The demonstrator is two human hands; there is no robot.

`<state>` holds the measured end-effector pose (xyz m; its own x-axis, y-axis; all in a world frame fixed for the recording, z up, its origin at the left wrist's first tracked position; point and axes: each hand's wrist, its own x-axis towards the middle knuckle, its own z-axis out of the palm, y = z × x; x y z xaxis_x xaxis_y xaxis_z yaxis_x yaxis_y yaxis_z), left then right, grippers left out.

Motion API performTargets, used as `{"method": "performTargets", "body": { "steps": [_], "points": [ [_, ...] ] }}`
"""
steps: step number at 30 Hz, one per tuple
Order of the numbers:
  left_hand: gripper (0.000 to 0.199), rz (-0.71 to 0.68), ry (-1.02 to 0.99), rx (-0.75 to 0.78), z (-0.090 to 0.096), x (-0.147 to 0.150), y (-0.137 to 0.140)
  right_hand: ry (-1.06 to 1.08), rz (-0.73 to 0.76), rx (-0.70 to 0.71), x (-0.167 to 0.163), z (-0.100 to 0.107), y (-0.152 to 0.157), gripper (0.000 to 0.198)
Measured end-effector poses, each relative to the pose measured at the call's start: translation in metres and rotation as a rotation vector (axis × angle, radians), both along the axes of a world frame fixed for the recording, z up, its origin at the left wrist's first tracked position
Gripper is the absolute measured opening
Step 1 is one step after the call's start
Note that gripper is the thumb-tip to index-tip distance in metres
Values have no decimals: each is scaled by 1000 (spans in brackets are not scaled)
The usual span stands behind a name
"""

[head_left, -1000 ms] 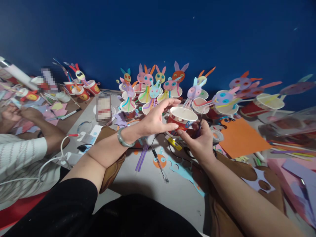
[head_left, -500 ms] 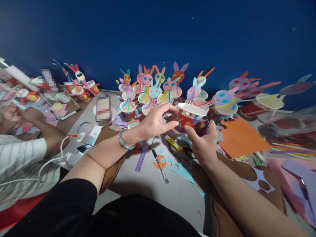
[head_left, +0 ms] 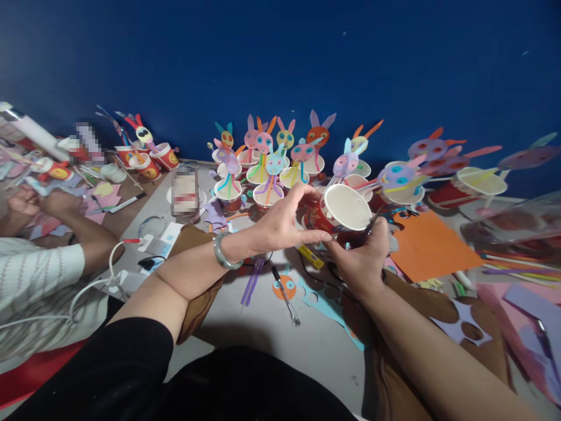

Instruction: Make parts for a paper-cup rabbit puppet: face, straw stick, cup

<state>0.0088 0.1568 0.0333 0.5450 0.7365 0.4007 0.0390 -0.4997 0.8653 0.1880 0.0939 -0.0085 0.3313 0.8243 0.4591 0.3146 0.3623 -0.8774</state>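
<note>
A red paper cup (head_left: 347,208) with a printed side and white inside is tilted so its mouth faces me. My left hand (head_left: 287,219) is curled round the cup's left side, thumb beneath. My right hand (head_left: 366,251) grips it from the lower right; a dark slim tool, its kind unclear, sticks up from the fingers. Below lie an orange paper disc (head_left: 284,287) with blue eyes, a pen (head_left: 284,295), purple straws (head_left: 251,285), a yellow cutter (head_left: 311,256) and a light-blue paper offcut (head_left: 326,307).
Behind stand several cups with paper rabbit heads, such as an orange rabbit (head_left: 317,135). Orange paper (head_left: 432,245) and a clear box (head_left: 517,216) are right. A power strip (head_left: 169,242) with cables is left. Another person's hands (head_left: 56,204) work at far left.
The cup has been tipped, its mouth turning toward me. My left hand has moved slightly right, its thumb now under the cup against my right thumb.
</note>
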Motion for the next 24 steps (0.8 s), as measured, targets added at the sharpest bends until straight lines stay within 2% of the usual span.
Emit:
{"method": "performTargets", "body": {
  "steps": [6,12,19,24],
  "points": [
    [69,-25,-38,-35,-2,-1,3,-133,28,-7,-1,-2,-3,55],
    [57,-50,-91,-30,-3,-3,9,-208,44,105,-3,1,-3,39],
    [54,-67,-30,-69,4,-6,2,-209,15,155,-3,-2,-3,39],
    [43,-86,-49,-1,4,-5,5,-277,2,213,-2,-8,-1,36]
  ]
}}
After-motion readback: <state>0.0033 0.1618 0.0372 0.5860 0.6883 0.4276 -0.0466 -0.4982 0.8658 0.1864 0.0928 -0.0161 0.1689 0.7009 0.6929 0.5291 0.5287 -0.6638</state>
